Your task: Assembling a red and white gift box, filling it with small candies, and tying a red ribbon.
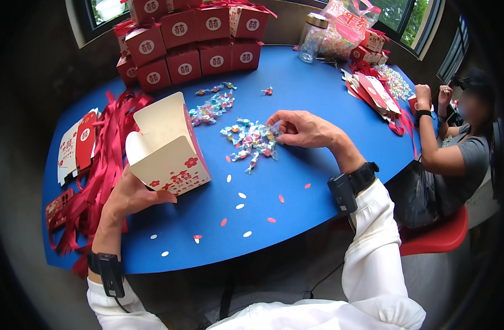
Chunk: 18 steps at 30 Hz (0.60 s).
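Note:
My left hand [133, 192] grips a cream gift box [166, 159] with red flower print, from its lower left side. The box stands tilted, its top flaps raised. To its right, a small pile of wrapped candies [251, 140] in shiny clear and coloured wrappers lies on the blue table. At that pile's right edge my right hand [307, 129] has its fingers curled closed on candies; how many is hidden by the fingers. A second candy pile [212, 107] lies just behind, with one loose candy [267, 91] farther off.
Finished red boxes [186, 49] are stacked at the back left. Red ribbons [106, 165] and flat box blanks [78, 143] lie at left. Back right are a glass jar [313, 36], a candy bag [345, 27] and more blanks [373, 91]. Another person [461, 137] sits at right.

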Available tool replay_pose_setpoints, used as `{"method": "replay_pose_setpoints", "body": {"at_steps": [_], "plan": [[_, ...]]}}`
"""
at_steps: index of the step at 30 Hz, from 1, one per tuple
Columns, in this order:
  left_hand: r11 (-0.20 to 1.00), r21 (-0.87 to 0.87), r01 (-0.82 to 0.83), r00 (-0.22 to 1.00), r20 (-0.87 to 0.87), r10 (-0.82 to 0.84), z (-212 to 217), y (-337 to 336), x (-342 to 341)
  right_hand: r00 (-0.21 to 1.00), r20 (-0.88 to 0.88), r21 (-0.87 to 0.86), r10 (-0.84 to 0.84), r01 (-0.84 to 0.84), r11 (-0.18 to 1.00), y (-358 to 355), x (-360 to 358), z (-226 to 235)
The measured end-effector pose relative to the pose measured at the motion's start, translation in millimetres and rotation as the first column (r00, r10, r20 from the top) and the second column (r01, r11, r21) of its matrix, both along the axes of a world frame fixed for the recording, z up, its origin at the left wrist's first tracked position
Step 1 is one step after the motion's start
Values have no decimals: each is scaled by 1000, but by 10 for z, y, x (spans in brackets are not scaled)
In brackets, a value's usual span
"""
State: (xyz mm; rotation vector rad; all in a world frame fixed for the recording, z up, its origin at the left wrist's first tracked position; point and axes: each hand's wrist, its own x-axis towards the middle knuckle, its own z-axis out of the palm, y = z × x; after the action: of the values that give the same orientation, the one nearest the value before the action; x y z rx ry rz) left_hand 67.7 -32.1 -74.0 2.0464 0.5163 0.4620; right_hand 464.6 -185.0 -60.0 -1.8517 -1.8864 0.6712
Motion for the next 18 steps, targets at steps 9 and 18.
{"method": "replay_pose_setpoints", "body": {"at_steps": [9, 18], "plan": [[997, 76, 0, 999, -44, 4, -36, 51, -56, 999, -51, 18, -15, 16, 1000, 7, -111, 7], [999, 52, -9, 999, -42, 11, -47, 45, -58, 974, 14, 76, -224, 223, 972, 32, -214, -59]]}}
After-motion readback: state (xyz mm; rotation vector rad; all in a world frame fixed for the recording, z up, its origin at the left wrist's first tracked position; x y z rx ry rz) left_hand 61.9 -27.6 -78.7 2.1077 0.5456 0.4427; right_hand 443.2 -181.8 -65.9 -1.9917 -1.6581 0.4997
